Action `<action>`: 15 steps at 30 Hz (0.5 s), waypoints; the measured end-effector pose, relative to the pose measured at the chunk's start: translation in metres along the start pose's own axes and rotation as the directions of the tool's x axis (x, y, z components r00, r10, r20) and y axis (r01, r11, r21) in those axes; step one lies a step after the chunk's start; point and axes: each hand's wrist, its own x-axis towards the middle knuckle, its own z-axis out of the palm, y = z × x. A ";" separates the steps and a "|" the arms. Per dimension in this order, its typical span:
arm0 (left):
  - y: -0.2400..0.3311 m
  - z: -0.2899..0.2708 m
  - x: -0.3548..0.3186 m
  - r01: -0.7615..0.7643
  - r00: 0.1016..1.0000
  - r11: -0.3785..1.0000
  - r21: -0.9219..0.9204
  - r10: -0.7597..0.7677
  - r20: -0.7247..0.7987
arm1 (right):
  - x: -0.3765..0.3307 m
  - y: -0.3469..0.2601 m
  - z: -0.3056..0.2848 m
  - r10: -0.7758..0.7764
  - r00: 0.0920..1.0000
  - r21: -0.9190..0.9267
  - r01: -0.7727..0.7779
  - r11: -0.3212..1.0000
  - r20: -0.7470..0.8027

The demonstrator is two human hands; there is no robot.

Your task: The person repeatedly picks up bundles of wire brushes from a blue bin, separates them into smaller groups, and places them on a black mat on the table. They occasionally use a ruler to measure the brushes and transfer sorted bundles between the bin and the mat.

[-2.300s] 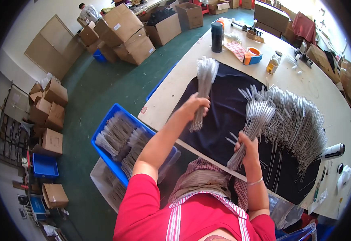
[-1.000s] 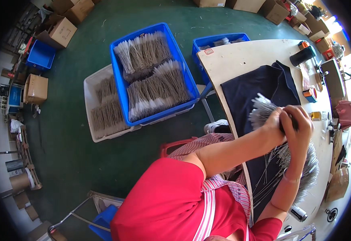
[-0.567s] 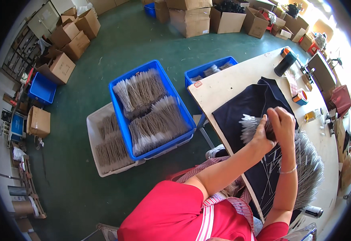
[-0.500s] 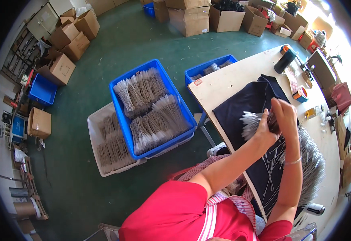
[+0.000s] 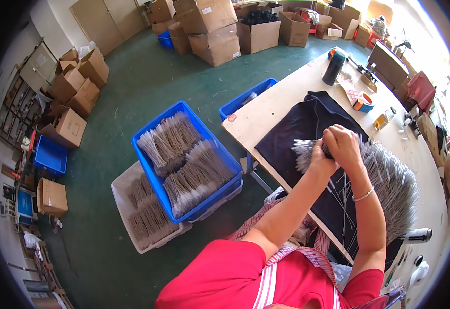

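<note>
My left hand (image 5: 324, 164) is wrapped round a bundle of thin wire brushes (image 5: 302, 150), whose pale bristled ends fan out to the left. Close against it, my right hand (image 5: 343, 147) has its fingers curled down on the same bundle; the wire shafts between the hands are mostly hidden. Both hands are above a dark blue cloth (image 5: 289, 135) spread over the table. A few loose wire brushes (image 5: 344, 203) lie on the cloth below my wrists. Just right of my right forearm rises a big heap of similar brushes (image 5: 395, 185).
A blue crate (image 5: 137, 139) of bundled brushes rests on a whitish crate (image 5: 127, 219) left of the table (image 5: 250, 126). Another blue crate (image 5: 230, 109) stands by the table's far left corner. A dark bottle (image 5: 334, 68), tape roll (image 5: 364, 102) and glass jar (image 5: 384, 118) stand on the tabletop.
My right hand has come down from its raised pinch and now presses close to my left hand at the bundle. The whole view has shifted slightly as my head turned.
</note>
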 end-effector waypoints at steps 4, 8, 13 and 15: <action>-0.004 -0.030 -0.032 0.018 0.986 0.994 0.111 -0.036 0.163 | -0.028 -0.030 -0.011 0.015 1.000 0.016 -0.015 1.000 -0.026; -0.015 -0.043 -0.067 0.129 0.950 0.981 0.143 -0.163 0.265 | -0.060 -0.056 -0.024 -0.076 0.993 0.058 0.082 0.995 -0.090; -0.018 -0.013 -0.149 0.292 0.933 0.946 0.141 -0.314 0.174 | -0.083 -0.087 -0.044 -0.324 0.943 0.106 0.331 0.938 -0.074; -0.006 -0.020 -0.151 0.272 0.942 0.941 0.203 -0.304 0.143 | -0.096 -0.081 -0.038 -0.121 0.961 0.465 0.227 0.856 -0.247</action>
